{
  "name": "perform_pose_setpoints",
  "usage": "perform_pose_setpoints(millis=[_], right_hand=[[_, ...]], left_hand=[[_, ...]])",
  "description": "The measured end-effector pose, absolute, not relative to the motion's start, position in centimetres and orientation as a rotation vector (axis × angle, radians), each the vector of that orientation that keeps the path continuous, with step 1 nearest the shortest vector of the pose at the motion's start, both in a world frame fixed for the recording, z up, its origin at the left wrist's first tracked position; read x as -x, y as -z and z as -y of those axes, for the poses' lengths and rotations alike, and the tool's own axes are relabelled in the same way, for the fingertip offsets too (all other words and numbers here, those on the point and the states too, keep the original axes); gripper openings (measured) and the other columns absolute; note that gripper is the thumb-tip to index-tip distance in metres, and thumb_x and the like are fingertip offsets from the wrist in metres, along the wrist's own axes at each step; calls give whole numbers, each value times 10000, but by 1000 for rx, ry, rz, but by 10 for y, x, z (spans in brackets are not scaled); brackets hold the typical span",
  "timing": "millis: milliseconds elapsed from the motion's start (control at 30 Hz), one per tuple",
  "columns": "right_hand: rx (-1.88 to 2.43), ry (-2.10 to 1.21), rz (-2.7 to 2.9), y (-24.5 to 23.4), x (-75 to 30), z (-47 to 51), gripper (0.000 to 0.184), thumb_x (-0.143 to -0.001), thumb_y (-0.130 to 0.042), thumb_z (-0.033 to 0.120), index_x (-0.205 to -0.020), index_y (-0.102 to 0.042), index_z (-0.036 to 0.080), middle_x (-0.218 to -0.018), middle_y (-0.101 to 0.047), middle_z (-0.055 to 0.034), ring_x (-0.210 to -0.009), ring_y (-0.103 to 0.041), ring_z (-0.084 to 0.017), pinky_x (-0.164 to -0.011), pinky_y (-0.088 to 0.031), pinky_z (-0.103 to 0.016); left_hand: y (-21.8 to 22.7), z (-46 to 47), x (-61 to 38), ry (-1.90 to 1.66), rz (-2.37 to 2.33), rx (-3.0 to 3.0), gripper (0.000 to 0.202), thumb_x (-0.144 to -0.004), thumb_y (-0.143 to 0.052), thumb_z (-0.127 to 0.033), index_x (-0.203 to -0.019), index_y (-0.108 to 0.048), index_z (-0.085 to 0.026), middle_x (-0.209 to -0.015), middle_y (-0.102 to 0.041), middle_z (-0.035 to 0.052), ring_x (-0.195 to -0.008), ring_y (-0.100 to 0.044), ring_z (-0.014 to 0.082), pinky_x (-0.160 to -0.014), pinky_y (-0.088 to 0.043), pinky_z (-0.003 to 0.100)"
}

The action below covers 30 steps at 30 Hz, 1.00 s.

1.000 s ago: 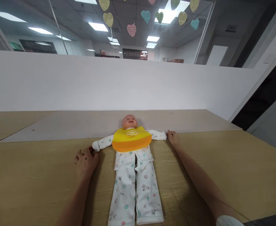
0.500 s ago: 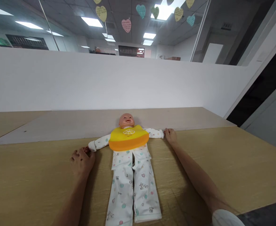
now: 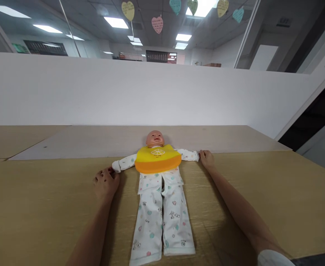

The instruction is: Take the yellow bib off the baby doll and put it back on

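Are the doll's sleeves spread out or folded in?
Spread: both sleeves lie straight out, left hand and right hand at the cuffs.

The doll [image 3: 155,139] has a bare peach-pink head; its bib [image 3: 158,159] is bright yellow above and orange along the lower edge, with a white citrus-slice print at 12 o'clock on it; the pyjamas [image 3: 162,218] are white, scattered with small teal, pink and grey figures; the table [image 3: 40,207] is pale yellow-tan wood grain; the board [image 3: 95,142] at 12 o'clock of the doll is duller beige; the partition [image 3: 123,92] is plain white; the paper hearts [image 3: 157,24] overhead are pink, yellow, teal and green.
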State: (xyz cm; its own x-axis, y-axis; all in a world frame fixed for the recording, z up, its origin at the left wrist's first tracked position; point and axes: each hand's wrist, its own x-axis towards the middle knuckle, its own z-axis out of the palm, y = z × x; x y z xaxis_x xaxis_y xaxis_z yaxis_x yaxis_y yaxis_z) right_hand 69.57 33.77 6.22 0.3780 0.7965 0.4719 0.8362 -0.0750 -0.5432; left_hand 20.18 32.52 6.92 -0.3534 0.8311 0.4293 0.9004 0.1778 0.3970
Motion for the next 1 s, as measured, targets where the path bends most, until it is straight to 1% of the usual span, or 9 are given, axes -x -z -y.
perform_pose_setpoints(millis=[100,233,367,567,700,800,1000], right_hand=[[1852,74,1425,-61,-697,-338,466,-937,-325,375,-753,-679,136,-867,-682,-160,-829,-579,-214,-773,-385,-298],[1835,94,1422,-59,-699,-340,460,-927,-319,395,-715,-648,153,-831,-676,-142,-803,-568,-205,-755,-381,-293],[1844,136,1377,-59,-699,-340,435,-911,-310,389,-728,-625,152,-827,-659,-149,-781,-546,-207,-730,-382,-295],[1835,123,1398,-61,-695,-337,402,-906,-321,391,-733,-603,163,-829,-662,-147,-758,-547,-207,-717,-382,-297],[1828,101,1378,-63,-693,-336,392,-902,-311,382,-798,-615,156,-863,-681,-153,-776,-567,-215,-722,-387,-300],[1827,79,1361,-64,-692,-336,396,-895,-325,400,-868,-629,148,-891,-690,-153,-785,-582,-221,-732,-399,-305],[1795,62,1326,-66,-689,-334,391,-882,-344,399,-934,-633,140,-911,-695,-150,-813,-606,-227,-760,-425,-312]], left_hand=[[-70,-324,-203,853,2320,1725,391,-822,-500,-330,-1144,-574,-121,-1162,-590,190,-1097,-538,347,-923,-431,462],[-68,-324,-203,873,2265,1684,411,-812,-509,-340,-1151,-562,-114,-1162,-592,199,-1087,-544,348,-922,-433,463],[-67,-327,-199,920,2168,1657,415,-799,-489,-330,-1127,-564,-87,-1133,-602,218,-1059,-549,347,-937,-424,462],[-69,-328,-198,1071,2036,1747,393,-766,-490,-259,-1130,-542,-119,-1119,-626,170,-1082,-556,317,-982,-392,435],[-75,-322,-203,960,2081,1787,362,-789,-486,-228,-1120,-555,-97,-1031,-657,160,-1016,-587,300,-963,-407,416],[-80,-319,-207,887,2140,1772,349,-808,-496,-234,-1119,-569,-94,-1053,-661,163,-1024,-590,296,-964,-416,413],[-82,-317,-208,868,2148,1785,319,-832,-495,-253,-1107,-564,-107,-1068,-652,162,-1056,-579,293,-960,-417,417]])
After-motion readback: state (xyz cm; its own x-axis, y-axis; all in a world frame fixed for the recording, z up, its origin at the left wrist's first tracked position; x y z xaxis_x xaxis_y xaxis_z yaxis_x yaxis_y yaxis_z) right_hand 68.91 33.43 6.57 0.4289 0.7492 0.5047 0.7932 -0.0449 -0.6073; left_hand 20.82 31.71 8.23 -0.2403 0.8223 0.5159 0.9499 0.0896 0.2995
